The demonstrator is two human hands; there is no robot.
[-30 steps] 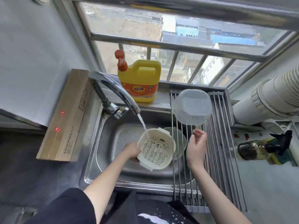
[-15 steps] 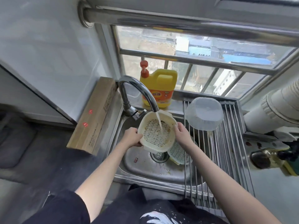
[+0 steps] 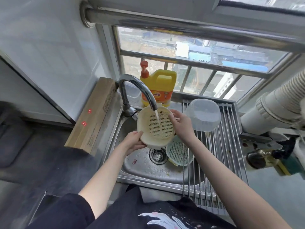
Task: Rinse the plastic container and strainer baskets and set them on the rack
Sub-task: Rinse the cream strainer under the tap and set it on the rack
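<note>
while the clear plastic container (image 3: 203, 116) already sits upturned on the rack (image 3: 231, 156) at right of centre, both hands, left hand (image 3: 133, 142) and right hand (image 3: 178, 124), grip the cream strainer basket (image 3: 155, 127) under the faucet (image 3: 137, 93) stream mid-frame; a green strainer basket (image 3: 178, 152) waits in the sink (image 3: 148, 169), seemingly unrinsed.

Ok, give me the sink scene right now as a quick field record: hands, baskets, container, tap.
left hand: grips lower rim of cream strainer basket
right hand: on basket's right rim
tap: running, stream hits the basket's inside
green strainer basket: in sink, tilted, beside the drain
plastic container: upside down on rack
left to do: both baskets to rack
</note>
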